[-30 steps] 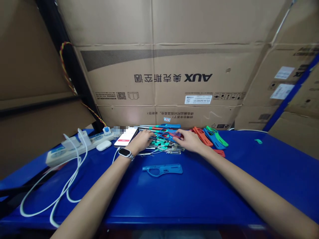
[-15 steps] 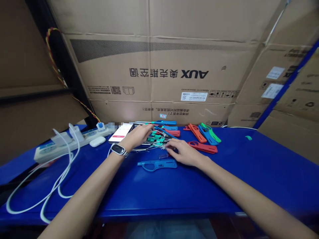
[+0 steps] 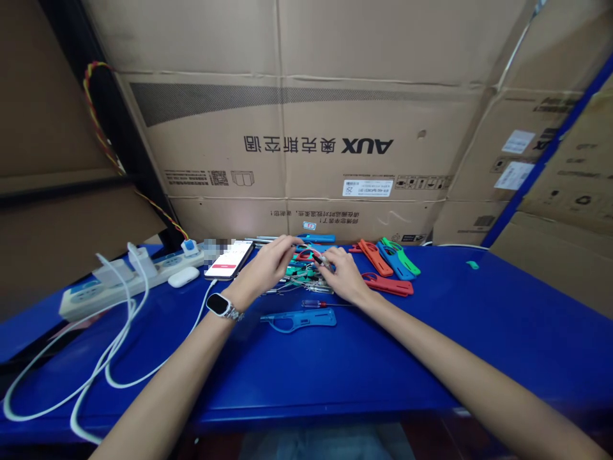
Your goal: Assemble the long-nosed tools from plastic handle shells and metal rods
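Note:
My left hand (image 3: 268, 265), wearing a watch, is over the far side of a pile of small green parts and thin wires (image 3: 306, 276). Its fingertips are pinched together; what they hold, if anything, is too small to make out. My right hand (image 3: 345, 276) grips a small black and pale part with a wire (image 3: 324, 261) between thumb and fingers, just above the pile. Nearer me lie a screwdriver (image 3: 314, 304) with a clear and red handle and a blue lighter shell (image 3: 306, 319).
Red (image 3: 390, 283), orange (image 3: 376, 257), blue and green lighter shells lie to the right. On the left are a phone (image 3: 230, 260), a white earbud case (image 3: 184, 276) and a power strip (image 3: 158, 273) with looping white cables. Cardboard (image 3: 306, 108) walls the table's back.
My right hand has lifted slightly from the pile with the small wired part, uncovering the screwdriver. My left hand has shifted slightly, and its fingers now reach closer to the right hand.

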{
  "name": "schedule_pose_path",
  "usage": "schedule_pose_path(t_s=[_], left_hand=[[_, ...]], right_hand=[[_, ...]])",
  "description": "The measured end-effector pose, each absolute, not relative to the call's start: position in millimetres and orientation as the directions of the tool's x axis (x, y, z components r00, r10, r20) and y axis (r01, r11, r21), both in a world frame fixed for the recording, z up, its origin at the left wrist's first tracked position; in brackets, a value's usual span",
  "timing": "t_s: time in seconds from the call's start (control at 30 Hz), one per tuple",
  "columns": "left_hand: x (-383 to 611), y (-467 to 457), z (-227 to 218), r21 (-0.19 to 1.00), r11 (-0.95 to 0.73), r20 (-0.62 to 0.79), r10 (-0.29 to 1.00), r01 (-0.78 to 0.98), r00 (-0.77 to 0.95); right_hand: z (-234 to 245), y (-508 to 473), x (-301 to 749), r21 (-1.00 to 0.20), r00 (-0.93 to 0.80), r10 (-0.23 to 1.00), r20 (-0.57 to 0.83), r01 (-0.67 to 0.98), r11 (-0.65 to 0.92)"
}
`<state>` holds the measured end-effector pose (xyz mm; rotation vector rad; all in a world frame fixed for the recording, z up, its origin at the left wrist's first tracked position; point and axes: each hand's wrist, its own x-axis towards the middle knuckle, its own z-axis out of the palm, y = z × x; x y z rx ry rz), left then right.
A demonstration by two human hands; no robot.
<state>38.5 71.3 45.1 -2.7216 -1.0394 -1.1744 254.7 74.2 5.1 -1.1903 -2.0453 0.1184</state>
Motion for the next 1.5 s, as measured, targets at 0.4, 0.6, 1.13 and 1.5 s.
schedule_pose_path(t_s=[0.4, 0.6, 1.13, 1.5], left_hand=[[8.1, 43.8, 38.8, 0.403, -0.626, 0.431, 0.773, 0.667, 0.465], [1.7, 39.7, 33.0, 0.549, -0.597, 0.359, 0.801, 0.585, 0.479], [-6.3, 30.4, 33.6, 0.652, -0.545, 0.271, 0.816, 0.526, 0.510], [23.3, 3.1, 31.7, -0.141, -0.861, 0.534, 0.350, 0.489, 0.770]], right_hand=[[16.1, 40.6, 258.2, -0.935, -0.527, 0.831, 0.178, 0.171, 0.309], [13.3, 36.2, 249.1, -0.914, -0.461, 0.874, 0.155, 0.270, 0.304], [8.5, 36.2, 243.2, -0.869, -0.501, 0.854, 0.138, 0.353, 0.347], [16.7, 45.5, 245.1, -0.940, -0.637, 0.771, 0.020, 0.250, 0.231]])
